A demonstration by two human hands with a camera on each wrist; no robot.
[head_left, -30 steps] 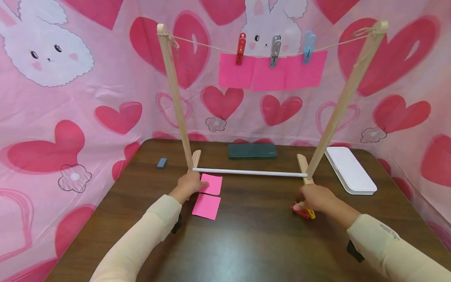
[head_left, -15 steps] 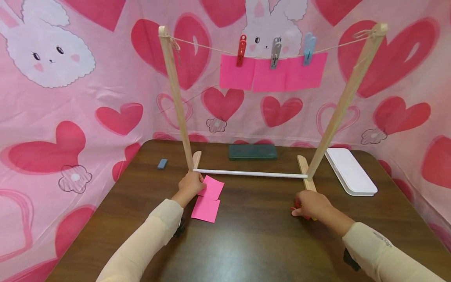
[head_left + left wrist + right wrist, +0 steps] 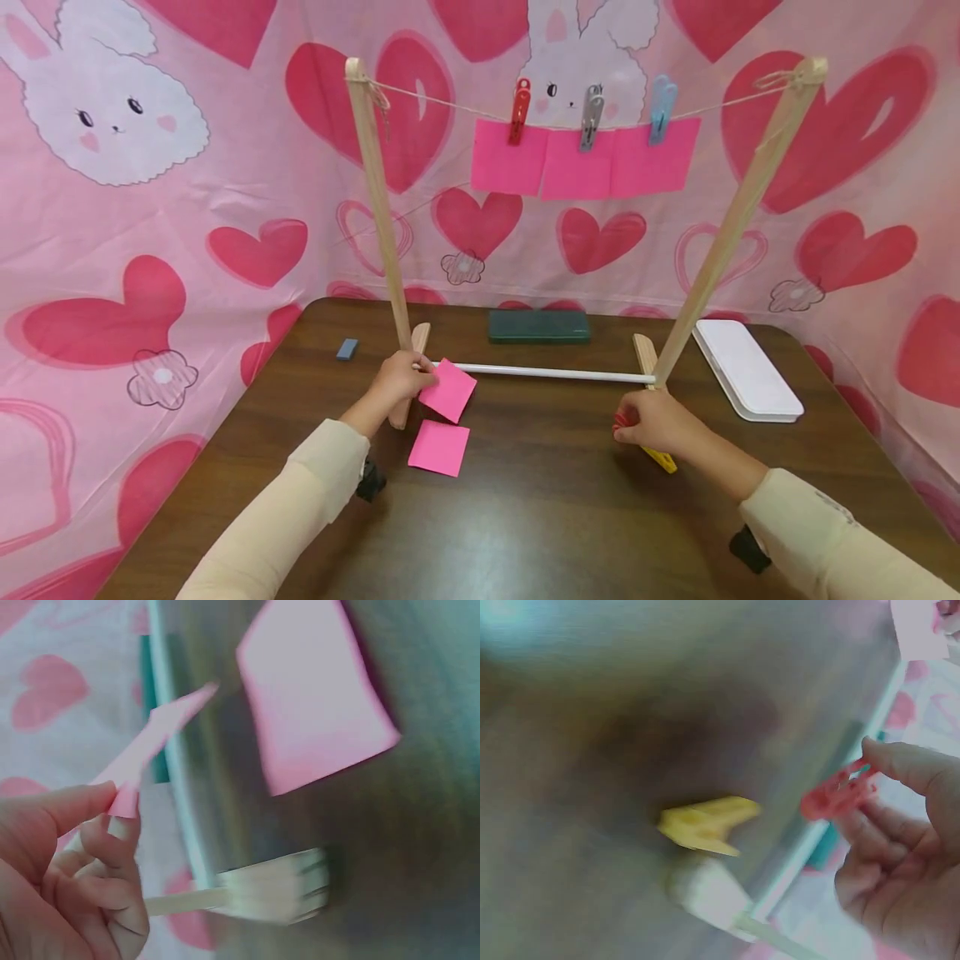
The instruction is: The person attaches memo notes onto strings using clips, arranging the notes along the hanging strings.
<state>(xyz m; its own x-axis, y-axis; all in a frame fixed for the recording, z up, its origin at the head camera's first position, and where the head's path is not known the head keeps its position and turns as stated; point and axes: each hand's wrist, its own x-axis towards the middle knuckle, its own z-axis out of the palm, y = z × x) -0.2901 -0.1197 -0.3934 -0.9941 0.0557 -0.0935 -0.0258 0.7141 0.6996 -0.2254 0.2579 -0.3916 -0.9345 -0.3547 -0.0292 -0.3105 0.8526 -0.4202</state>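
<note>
My left hand (image 3: pixel 402 377) pinches a pink paper square (image 3: pixel 450 390) by its edge between thumb and fingers, lifted off the table. Another pink paper square (image 3: pixel 439 447) lies flat just in front of it. In my right hand (image 3: pixel 654 419) a red clothespin (image 3: pixel 840 793) is held between thumb and fingers. A yellow clothespin (image 3: pixel 660 459) lies on the table below that hand, by the right foot of the wooden frame. Three pink squares (image 3: pixel 577 164) hang side by side on the string, under a red clip (image 3: pixel 520 112), a grey clip (image 3: pixel 591 118) and a light blue clip (image 3: pixel 662 110).
The frame's left post (image 3: pixel 381 208) and right post (image 3: pixel 738 221) hold up the string (image 3: pixel 442 102); a white bar (image 3: pixel 543 372) joins them low down. Behind lie a dark green case (image 3: pixel 539 327) and a small blue-grey block (image 3: pixel 347 349). A white case (image 3: pixel 748 370) is at right.
My left hand has raised the far pink square off the table and tilted it. My right hand has lifted the red clothespin, leaving the yellow one on the table.
</note>
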